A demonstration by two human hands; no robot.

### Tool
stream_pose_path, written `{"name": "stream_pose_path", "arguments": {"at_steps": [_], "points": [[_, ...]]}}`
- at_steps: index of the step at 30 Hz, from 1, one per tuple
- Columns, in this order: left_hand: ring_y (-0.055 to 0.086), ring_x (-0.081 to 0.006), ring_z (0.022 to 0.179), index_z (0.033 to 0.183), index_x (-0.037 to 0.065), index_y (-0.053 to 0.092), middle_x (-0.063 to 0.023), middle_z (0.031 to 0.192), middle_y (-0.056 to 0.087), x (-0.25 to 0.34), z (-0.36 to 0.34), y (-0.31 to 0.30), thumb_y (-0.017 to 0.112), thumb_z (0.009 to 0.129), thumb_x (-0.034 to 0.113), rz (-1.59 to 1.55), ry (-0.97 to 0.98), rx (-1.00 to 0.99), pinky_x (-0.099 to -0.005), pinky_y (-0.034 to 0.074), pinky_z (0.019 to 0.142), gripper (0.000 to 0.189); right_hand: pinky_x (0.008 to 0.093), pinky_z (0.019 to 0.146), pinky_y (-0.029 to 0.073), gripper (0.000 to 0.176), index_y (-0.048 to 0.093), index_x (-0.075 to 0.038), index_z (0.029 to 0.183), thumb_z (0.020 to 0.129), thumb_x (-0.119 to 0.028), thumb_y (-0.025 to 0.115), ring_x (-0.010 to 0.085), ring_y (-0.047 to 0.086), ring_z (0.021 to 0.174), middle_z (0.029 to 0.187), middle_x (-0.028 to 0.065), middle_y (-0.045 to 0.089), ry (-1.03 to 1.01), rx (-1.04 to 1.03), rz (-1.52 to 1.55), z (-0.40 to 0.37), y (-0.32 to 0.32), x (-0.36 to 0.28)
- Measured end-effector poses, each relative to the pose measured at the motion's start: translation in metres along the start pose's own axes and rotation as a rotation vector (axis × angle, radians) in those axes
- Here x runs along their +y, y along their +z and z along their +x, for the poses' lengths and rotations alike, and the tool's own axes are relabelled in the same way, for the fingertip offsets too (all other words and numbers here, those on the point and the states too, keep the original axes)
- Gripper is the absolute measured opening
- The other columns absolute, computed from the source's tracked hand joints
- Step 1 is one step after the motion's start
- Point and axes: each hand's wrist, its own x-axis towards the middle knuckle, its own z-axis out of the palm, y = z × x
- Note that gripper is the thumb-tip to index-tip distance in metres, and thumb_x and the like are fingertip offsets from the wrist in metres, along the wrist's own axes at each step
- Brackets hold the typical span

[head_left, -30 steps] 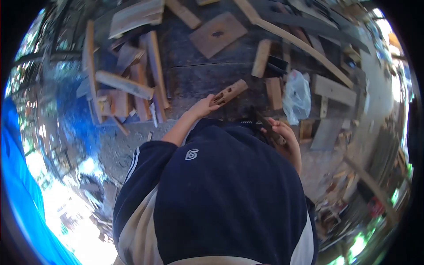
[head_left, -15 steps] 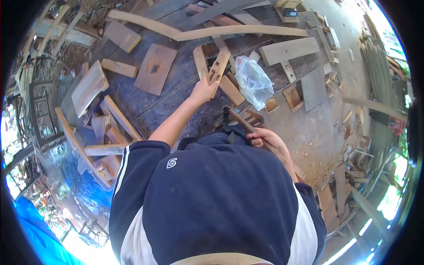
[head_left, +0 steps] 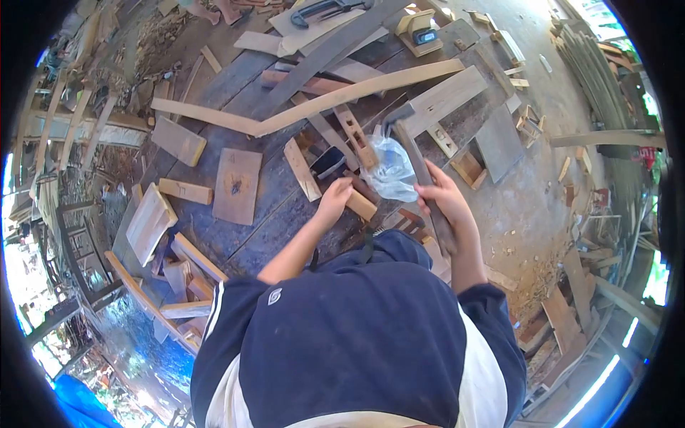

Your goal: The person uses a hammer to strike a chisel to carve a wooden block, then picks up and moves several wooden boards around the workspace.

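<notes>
My right hand (head_left: 444,200) is wrapped round the wooden handle of a hammer (head_left: 422,167). The hammer's dark head (head_left: 398,114) is raised, pointing away from me, above a clear plastic bag (head_left: 391,175). My left hand (head_left: 334,202) is closed at the near end of a short wooden block (head_left: 362,205); its fingertips are partly hidden. A mortised wood piece (head_left: 354,135) lies against the bag. To its left are another short wood piece (head_left: 302,170) and a dark block-like object (head_left: 329,162).
A long angled wood piece (head_left: 314,107) spans the worktop's far side. A square board (head_left: 237,187) lies left, a wide plank (head_left: 448,96) right. A blue-and-black tape measure (head_left: 425,36) sits on a block. A clamp (head_left: 328,11) and a person's feet (head_left: 227,13) are at the back.
My left hand has let go of the mortised piece, which now lies by the bag, and has moved nearer to me, to the short block. My right hand has raised the hammer forward.
</notes>
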Motion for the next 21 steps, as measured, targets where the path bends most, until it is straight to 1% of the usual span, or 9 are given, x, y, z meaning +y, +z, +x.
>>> {"name": "stream_pose_path", "arguments": {"at_steps": [2,4,6,8,10,13,15,17,21], "points": [[0.059,-0.0154,0.110,0.128,0.002,0.058,-0.0057,0.118,0.064,0.005,-0.047,-0.019,0.056,0.101,0.016,0.082,-0.065,0.068,-0.0293,0.047,0.093,0.030,0.0266,0.052,0.046,0.060,0.050,-0.004,0.140,0.082,0.002,0.062,0.0115,0.057,0.061,0.080,0.0047,0.059,-0.142,0.013,-0.189,0.062,-0.013,0.000],[0.060,-0.0147,0.106,0.122,0.003,0.061,-0.0051,0.114,0.064,0.014,-0.092,-0.034,0.055,0.101,0.014,0.025,-0.063,0.204,-0.0290,0.048,0.090,0.024,0.0331,0.062,0.052,0.057,0.057,-0.008,0.135,0.078,-0.003,0.063,0.0220,0.066,0.070,0.089,0.0132,0.067,-0.189,0.148,-0.517,0.110,-0.005,-0.024],[0.060,-0.0150,0.107,0.120,0.003,0.061,-0.0053,0.114,0.065,-0.011,-0.128,-0.060,0.054,0.101,0.013,0.021,-0.134,0.359,-0.0288,0.048,0.089,0.022,0.0408,0.079,0.054,0.056,0.060,-0.011,0.133,0.077,-0.010,0.065,0.0356,0.069,0.089,0.099,0.0229,0.070,-0.392,0.273,-0.749,0.184,-0.007,-0.017],[0.062,-0.0146,0.095,0.114,0.002,0.063,-0.0059,0.103,0.067,-0.037,-0.161,-0.082,0.055,0.098,0.010,0.121,-0.157,0.520,-0.0286,0.049,0.085,0.019,0.0444,0.094,0.050,0.062,0.054,-0.011,0.140,0.079,-0.013,0.063,0.0439,0.064,0.106,0.106,0.0293,0.068,-0.420,0.363,-0.835,0.233,0.007,-0.017],[0.062,-0.0156,0.094,0.113,0.003,0.064,-0.0064,0.101,0.067,-0.060,-0.190,-0.098,0.056,0.098,0.011,0.239,-0.183,0.584,-0.0293,0.049,0.085,0.019,0.0450,0.098,0.050,0.070,0.045,-0.013,0.147,0.079,-0.013,0.062,0.0427,0.063,0.110,0.115,0.0289,0.064,-0.311,0.543,-0.914,0.266,0.029,-0.005],[0.063,-0.0172,0.092,0.111,0.003,0.065,-0.0080,0.099,0.068,-0.084,-0.211,-0.096,0.055,0.097,0.012,0.352,-0.244,0.672,-0.0308,0.050,0.085,0.019,0.0462,0.100,0.049,0.076,0.038,-0.014,0.152,0.079,-0.012,0.062,0.0440,0.059,0.116,0.128,0.0288,0.053,-0.264,0.570,-0.963,0.292,0.045,0.016],[0.064,-0.0179,0.091,0.110,0.002,0.065,-0.0091,0.098,0.068,-0.082,-0.223,-0.091,0.055,0.097,0.012,0.351,-0.291,0.700,-0.0315,0.050,0.084,0.019,0.0460,0.102,0.047,0.077,0.040,-0.011,0.151,0.077,-0.009,0.061,0.0456,0.057,0.118,0.129,0.0309,0.051,-0.296,0.518,-0.983,0.298,0.047,0.023],[0.067,-0.0211,0.091,0.112,0.002,0.064,-0.0126,0.099,0.070,-0.075,-0.223,-0.071,0.055,0.097,0.013,0.460,-0.289,0.587,-0.0331,0.051,0.085,0.021,0.0449,0.104,0.045,0.079,0.041,-0.009,0.150,0.074,-0.006,0.060,0.0465,0.054,0.120,0.129,0.0329,0.048,-0.369,0.472,-1.007,0.304,0.038,0.039],[0.069,-0.0286,0.100,0.113,0.000,0.064,-0.0175,0.106,0.070,-0.084,-0.221,-0.045,0.056,0.097,0.014,0.444,-0.288,0.469,-0.0360,0.053,0.087,0.023,0.0446,0.097,0.049,0.071,0.052,-0.007,0.143,0.075,-0.017,0.068,0.0428,0.063,0.107,0.108,0.0300,0.065,-0.546,0.374,-1.026,0.298,0.018,0.057]]}}
